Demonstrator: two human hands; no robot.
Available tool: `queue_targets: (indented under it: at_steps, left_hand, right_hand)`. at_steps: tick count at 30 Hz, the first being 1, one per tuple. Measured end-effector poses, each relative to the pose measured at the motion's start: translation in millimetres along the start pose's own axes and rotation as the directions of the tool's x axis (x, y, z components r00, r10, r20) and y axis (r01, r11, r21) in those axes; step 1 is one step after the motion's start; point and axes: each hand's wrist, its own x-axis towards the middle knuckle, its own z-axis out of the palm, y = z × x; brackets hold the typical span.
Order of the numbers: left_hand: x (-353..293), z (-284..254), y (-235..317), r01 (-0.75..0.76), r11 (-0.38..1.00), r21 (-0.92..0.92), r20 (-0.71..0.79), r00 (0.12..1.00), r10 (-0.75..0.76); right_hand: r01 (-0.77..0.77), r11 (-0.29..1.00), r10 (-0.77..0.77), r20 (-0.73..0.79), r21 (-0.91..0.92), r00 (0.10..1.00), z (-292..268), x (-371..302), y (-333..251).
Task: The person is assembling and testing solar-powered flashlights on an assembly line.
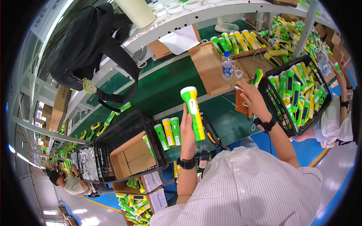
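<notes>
At the frame's centre, the left hand (187, 132) grasps a green-yellow flashlight (195, 113). Right of centre, the right hand (254, 97) is near an orange object (240, 103); its grip I cannot tell.

Blue label (227, 71) on clear bottle (226, 61)

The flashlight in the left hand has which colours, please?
The flashlight is green, yellow and white, clearest in the head view.
</notes>
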Motion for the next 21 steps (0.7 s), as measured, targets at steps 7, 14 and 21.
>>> queue_targets:
  at_steps: [7,14,21]
  left_hand:
    - [-13,17,25,-0.051,0.887,-0.459,0.089,0.991,0.104]
    - [-9,46,11,-0.179,0.949,-0.259,0.023,0.981,0.191]
    - [-9,51,-2,0.045,0.864,-0.502,0.147,0.989,0.034]
  right_hand:
    - [-0.125,0.950,0.045,0.271,0.285,0.961,-3,-3,-68]
    - [-0.281,0.781,-0.011,0.463,0.557,0.887,3,-3,-114]
    - [-0.691,-0.325,0.069,0.745,0.646,0.664,1,-11,-88]
